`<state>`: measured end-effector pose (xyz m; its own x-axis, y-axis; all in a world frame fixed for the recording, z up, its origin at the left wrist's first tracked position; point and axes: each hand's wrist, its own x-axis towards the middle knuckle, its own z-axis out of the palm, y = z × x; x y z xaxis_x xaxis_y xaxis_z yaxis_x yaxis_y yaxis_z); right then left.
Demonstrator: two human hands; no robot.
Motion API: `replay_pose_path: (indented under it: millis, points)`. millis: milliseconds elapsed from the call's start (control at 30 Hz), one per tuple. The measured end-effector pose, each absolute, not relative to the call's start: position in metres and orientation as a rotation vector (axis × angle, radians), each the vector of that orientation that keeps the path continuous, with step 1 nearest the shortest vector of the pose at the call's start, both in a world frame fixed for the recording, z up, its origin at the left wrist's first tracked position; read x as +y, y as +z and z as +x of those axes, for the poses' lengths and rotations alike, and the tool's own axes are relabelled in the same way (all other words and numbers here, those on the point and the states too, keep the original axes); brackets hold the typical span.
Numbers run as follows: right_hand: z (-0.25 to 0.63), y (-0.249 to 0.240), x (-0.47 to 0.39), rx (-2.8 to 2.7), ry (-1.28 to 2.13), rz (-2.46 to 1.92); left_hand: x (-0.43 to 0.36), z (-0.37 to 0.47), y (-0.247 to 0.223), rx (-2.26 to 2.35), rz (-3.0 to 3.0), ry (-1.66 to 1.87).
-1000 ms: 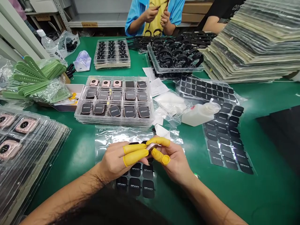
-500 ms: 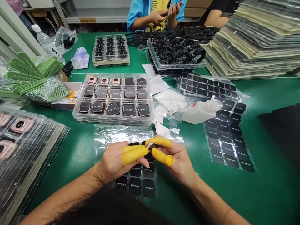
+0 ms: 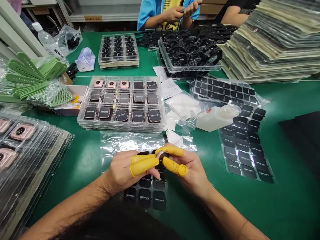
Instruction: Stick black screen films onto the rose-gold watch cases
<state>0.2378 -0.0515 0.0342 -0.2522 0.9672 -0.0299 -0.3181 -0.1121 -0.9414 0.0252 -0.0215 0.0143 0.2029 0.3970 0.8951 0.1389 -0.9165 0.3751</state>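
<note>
A small rounded watch case [image 3: 163,155], dark with a metallic edge, is held between my two hands above the table. My right hand [image 3: 186,166] pinches it between thumb and forefinger, both in yellow finger cots. From the other side my left hand [image 3: 132,168] presses against it with two yellow-covered fingers; its bare thumb lies below. Much of the case is hidden by the fingers. Beneath the hands lies a clear sheet of black HiFuture screen films [image 3: 145,196]. Ahead, a clear tray [image 3: 82,122] holds watch cases in its compartments, most with black films on top.
Stacked trays of pink watch cases [image 3: 22,131] stand at left, near green straps [image 3: 37,76]. A white bottle [image 3: 215,116] and more film sheets [image 3: 240,146] are at right. Black straps [image 3: 185,53] fill a tray behind. Across the table a person in blue [image 3: 150,13] handles something.
The view has shifted slightly. My hands keep nearly the same hold on the watch case. Across the table, the other person's hands have moved a little.
</note>
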Motion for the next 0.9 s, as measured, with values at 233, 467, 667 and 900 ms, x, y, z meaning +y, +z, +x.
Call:
replay_pose_path:
  millis: [233,467,667,900]
  points:
    - [0.2423,0.0362,-0.0509,-1.074,1.666,-0.867,-0.0216,0.0261,0.0153,0.484,2.248,1.794]
    - [0.2460,0.0325,-0.0524,-1.105,1.684,-0.938,-0.0253,0.0260,0.0200,0.565,2.263,1.748]
    - [0.2448,0.0318,-0.0520,-1.101,1.659,-0.919,-0.0243,0.0280,0.0160,0.521,2.222,1.782]
    - [0.2470,0.0318,-0.0523,-1.090,1.670,-0.968,-0.0245,0.0256,0.0148,0.502,2.246,1.746]
